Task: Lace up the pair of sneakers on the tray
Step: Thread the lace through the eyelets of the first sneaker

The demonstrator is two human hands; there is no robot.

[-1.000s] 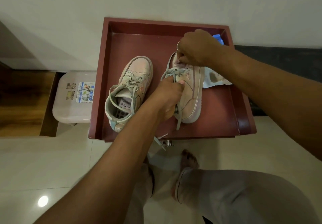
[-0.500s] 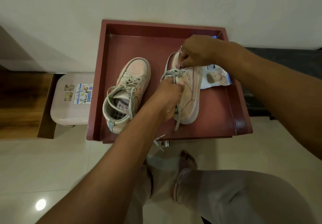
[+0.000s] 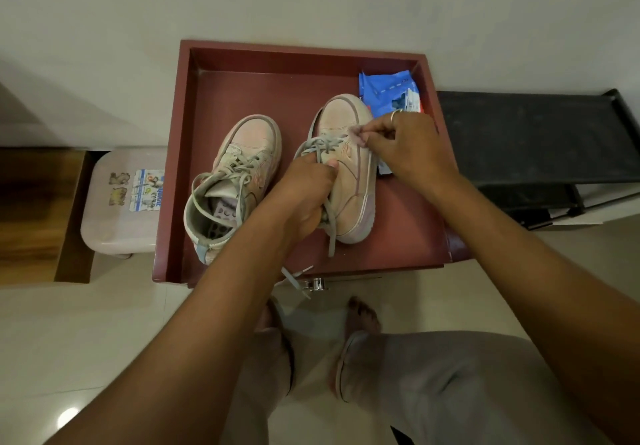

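Observation:
Two pale pink sneakers stand on a dark red tray [image 3: 194, 174]. The left sneaker [image 3: 239, 170] is laced, toe pointing away, its opening towards me. The right sneaker [image 3: 349, 181] leans on its side. My left hand [image 3: 304, 195] grips the right sneaker at its collar, thumb on the tongue. My right hand [image 3: 405, 146] pinches the grey lace [image 3: 322, 143] at the upper eyelets, just right of the shoe. One lace end [image 3: 331, 233] hangs down over the heel.
A blue plastic packet [image 3: 388, 91] lies in the tray's far right corner. A low pale stool [image 3: 117, 202] stands left of the tray, a black rack [image 3: 533, 143] to the right. My knees and bare feet are below the tray's front edge.
My right hand has moved from above the sneaker's toe to its right side, drawing the lace with it. The blue packet is uncovered. My left hand keeps its hold.

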